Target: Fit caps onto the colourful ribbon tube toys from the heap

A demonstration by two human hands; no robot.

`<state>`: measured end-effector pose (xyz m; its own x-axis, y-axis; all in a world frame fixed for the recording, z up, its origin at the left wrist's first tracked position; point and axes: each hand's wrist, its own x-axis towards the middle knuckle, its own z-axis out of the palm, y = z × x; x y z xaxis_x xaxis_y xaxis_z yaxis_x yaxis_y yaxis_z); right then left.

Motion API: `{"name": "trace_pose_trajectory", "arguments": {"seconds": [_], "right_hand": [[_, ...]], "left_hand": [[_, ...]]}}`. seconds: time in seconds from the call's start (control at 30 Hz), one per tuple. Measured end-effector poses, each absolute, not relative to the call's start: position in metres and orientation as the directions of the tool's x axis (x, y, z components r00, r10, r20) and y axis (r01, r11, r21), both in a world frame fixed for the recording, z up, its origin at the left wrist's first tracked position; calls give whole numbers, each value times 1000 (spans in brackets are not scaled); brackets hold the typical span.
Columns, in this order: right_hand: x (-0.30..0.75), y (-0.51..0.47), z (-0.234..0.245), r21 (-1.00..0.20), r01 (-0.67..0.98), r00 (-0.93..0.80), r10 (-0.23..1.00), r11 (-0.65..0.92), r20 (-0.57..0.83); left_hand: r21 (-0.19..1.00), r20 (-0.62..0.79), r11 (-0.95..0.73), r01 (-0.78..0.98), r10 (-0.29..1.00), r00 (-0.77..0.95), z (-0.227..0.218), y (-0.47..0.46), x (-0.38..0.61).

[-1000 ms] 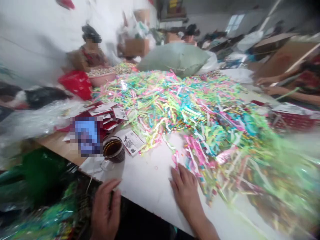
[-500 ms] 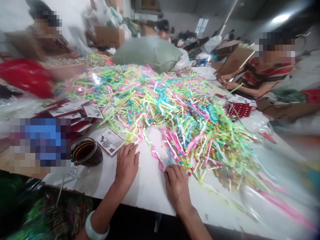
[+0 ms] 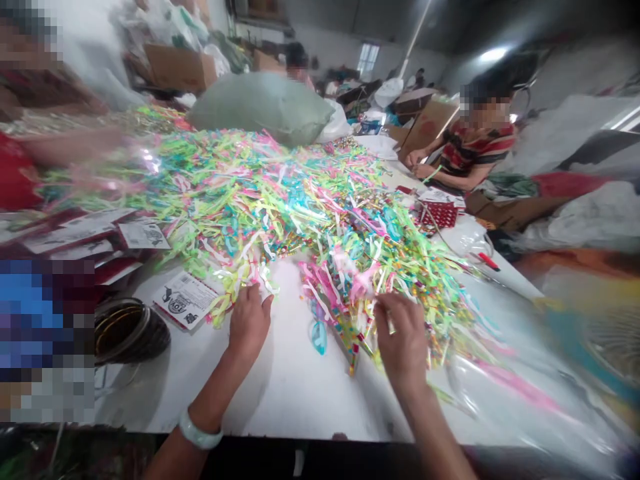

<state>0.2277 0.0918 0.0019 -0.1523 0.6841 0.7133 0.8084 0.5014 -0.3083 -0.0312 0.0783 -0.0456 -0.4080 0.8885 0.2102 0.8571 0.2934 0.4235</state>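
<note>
A large heap of thin plastic pieces (image 3: 235, 180) in green, pink, blue and white covers much of the white table (image 3: 290, 400). My left hand (image 3: 250, 323) rests at the heap's near edge, its fingers reaching onto white and yellow strips (image 3: 220, 303), thumb held apart. Farther right, my right hand (image 3: 404, 340) is raised over the near edge with curled fingers drawn together; blur hides what is between them. Pink strips (image 3: 363, 283) and shiny banded sticks (image 3: 353, 353) lie just left of it. A blue looped piece (image 3: 319, 337) sits between my hands.
A glass of dark drink (image 3: 133, 333) stands left, beside a printed card (image 3: 185, 300) and several red-edged cards (image 3: 95, 233). A big green sack (image 3: 265, 103) lies behind the heap. One person in a striped shirt (image 3: 475, 150) works at right. A fan (image 3: 610, 327) is at far right.
The view has swung right. My right hand has lifted away from the pink and blue looped pieces and moved right. My left hand has moved onto the white and yellow strips.
</note>
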Motion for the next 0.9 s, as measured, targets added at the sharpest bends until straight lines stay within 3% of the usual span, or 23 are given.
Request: {"name": "trace_pose_trajectory", "arguments": {"seconds": [0.07, 0.13, 0.27, 0.37, 0.53, 0.63, 0.73, 0.9], "right_hand": [[224, 113, 13, -250, 863, -105, 639, 439, 762], [204, 119, 7, -222, 831, -207, 655, 510, 727], [139, 114, -30, -195, 714, -557, 714, 672, 424], [96, 139, -44, -197, 747, -588, 769, 635, 250], [55, 229, -37, -195, 798, -532, 819, 570, 216], [44, 257, -36, -179, 788, -559, 807, 589, 190], [46, 250, -40, -161, 746, -623, 762, 646, 176], [63, 200, -47, -138, 638, -737, 653, 757, 173]], "left_hand": [[379, 165, 386, 841, 866, -471, -39, 89, -25], [351, 127, 439, 827, 853, -507, -35, 98, -21], [343, 87, 428, 836, 872, -482, -36, 102, -22], [348, 56, 401, 847, 893, -446, -40, 92, -32], [382, -2, 351, 855, 925, -379, -37, 66, -51], [474, -68, 350, 808, 929, -363, -36, 48, -56], [575, -137, 378, 726, 919, -369, -38, 29, -58], [608, -198, 417, 675, 904, -379, -38, -4, -61]]}}
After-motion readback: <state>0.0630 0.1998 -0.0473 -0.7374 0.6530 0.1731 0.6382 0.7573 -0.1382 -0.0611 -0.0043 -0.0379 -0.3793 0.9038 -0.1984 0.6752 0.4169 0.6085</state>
